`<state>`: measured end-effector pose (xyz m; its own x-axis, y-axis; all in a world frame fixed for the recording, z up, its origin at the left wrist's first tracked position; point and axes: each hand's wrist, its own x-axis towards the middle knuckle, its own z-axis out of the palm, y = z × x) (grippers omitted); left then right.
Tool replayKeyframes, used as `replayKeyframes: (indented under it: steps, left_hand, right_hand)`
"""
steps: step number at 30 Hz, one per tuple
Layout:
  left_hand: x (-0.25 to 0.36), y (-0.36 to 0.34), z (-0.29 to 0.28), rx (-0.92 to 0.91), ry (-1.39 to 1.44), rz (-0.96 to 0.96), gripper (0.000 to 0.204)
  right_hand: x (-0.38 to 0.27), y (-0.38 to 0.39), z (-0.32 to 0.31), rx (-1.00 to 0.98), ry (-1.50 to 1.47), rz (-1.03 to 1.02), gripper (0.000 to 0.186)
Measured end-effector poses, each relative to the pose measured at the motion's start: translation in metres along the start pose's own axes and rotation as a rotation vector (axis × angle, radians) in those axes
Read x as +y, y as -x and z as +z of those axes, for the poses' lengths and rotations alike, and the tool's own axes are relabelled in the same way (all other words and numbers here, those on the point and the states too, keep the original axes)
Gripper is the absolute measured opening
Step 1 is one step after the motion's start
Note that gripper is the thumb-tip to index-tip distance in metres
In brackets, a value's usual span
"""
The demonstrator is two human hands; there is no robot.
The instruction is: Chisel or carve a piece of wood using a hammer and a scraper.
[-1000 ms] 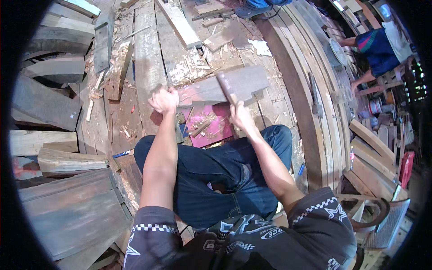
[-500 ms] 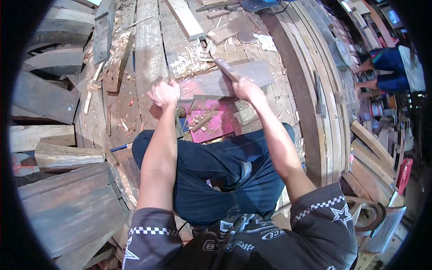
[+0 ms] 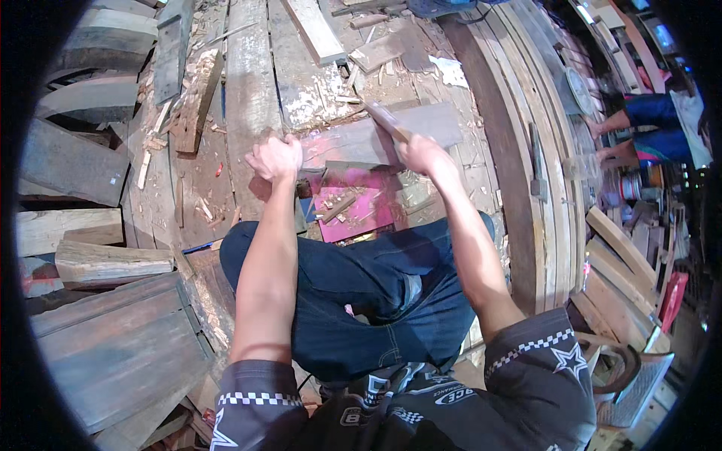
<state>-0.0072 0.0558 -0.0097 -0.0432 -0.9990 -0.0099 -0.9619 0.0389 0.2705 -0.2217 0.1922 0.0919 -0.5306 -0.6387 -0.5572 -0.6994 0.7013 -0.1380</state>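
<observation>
My left hand (image 3: pixel 275 158) is closed around the left end of a grey-brown wooden board (image 3: pixel 342 144) with a reddish patch. The fingertips under the hand are hidden. In my closed right hand (image 3: pixel 426 155) is a flat, blade-like tool (image 3: pixel 386 120) with a brown handle, slanting up and to the left over the board. Motion blurs it, and its exact kind does not show. Between the board and my crossed legs lies a bright pink sheet (image 3: pixel 357 218) scattered with wood chips and a small wood scrap (image 3: pixel 338 208).
Thick long beams (image 3: pixel 519 150) run along my right, with a hammer-like tool (image 3: pixel 537 169) on top. A pale timber (image 3: pixel 314 34) and a rough offcut (image 3: pixel 199 105) lie ahead. Curved wood pieces (image 3: pixel 98 98) are stacked at the left. Another person's legs (image 3: pixel 632 124) show far right.
My right hand and its tool have shifted slightly to the right and down. The left hand keeps its place on the board. The other person's legs have moved a little.
</observation>
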Motion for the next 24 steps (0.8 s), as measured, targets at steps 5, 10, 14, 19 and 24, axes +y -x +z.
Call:
replayKeyframes:
  steps: [5,10,14,19,24]
  left_hand:
    - [0.016,-0.001,-0.001,0.047,0.111,0.019,0.031]
    - [0.011,-0.001,-0.002,0.024,0.071,0.016,0.029]
    - [0.001,-0.001,-0.006,0.047,0.024,-0.020,0.026]
    - [0.008,-0.001,0.001,0.034,0.033,0.039,0.029]
    - [0.014,0.004,-0.010,-0.012,0.033,-0.005,0.033]
  right_hand:
    - [0.025,-0.027,0.019,0.142,0.044,-0.054,0.044]
    - [-0.010,-0.020,0.008,0.096,-0.024,0.038,0.042]
    - [0.010,0.021,0.028,0.090,-0.029,0.070,0.045]
    - [-0.006,-0.014,0.014,0.095,-0.082,-0.003,0.046]
    - [0.017,-0.025,0.037,0.096,-0.100,-0.002,0.047]
